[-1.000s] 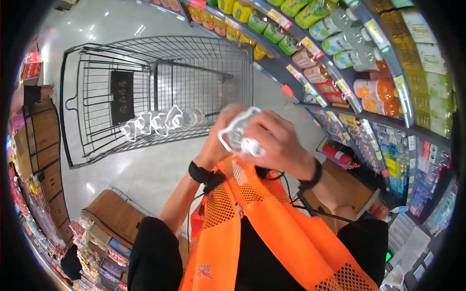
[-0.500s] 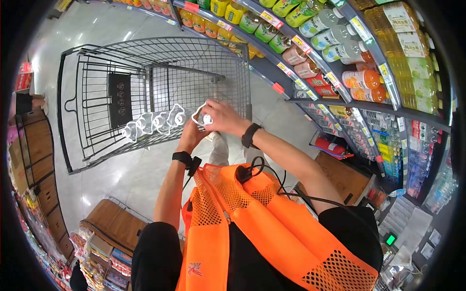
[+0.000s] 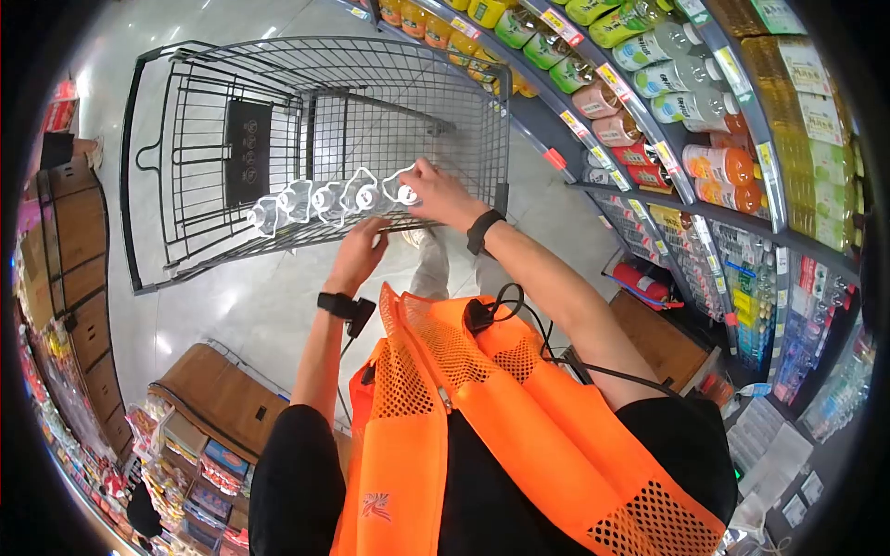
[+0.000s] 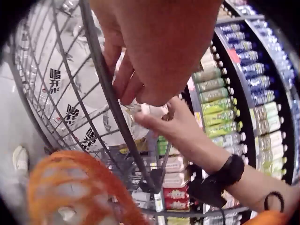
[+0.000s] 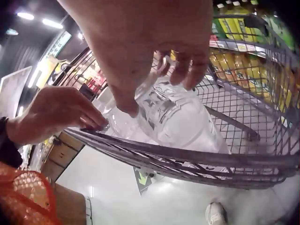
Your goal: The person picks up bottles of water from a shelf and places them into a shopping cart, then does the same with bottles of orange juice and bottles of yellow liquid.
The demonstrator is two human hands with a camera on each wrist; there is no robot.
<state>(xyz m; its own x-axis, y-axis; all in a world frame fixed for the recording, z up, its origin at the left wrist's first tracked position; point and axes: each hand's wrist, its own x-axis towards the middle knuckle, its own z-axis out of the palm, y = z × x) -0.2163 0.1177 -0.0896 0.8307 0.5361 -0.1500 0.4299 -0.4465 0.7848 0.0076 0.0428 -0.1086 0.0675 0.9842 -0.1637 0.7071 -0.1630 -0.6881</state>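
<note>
A large clear plastic water bottle [image 5: 180,119] with a white cap and a white loop handle stands inside the wire shopping cart [image 3: 248,153]. My right hand [image 3: 440,196] holds it at the top, the fingers by the handle and the thumb across the neck. Left of it, several similar bottles [image 3: 297,202] stand in a row along the near side. Over the cart's near rim [image 5: 187,155], my left hand [image 3: 360,253] has its fingers loosely bent, fingertips right at the rim, with nothing in its grasp.
Shelves of bottled drinks [image 3: 672,74] run along the right. A red fire extinguisher [image 3: 640,285] lies low beside them. Brown wooden display stands [image 3: 218,394] with packaged goods are at the lower left. Another person's shoe [image 3: 95,155] shows at the far left.
Both hands first held the bottle close to the chest. It has moved forward and left into the cart, at the row's right end. My left hand has come off it.
</note>
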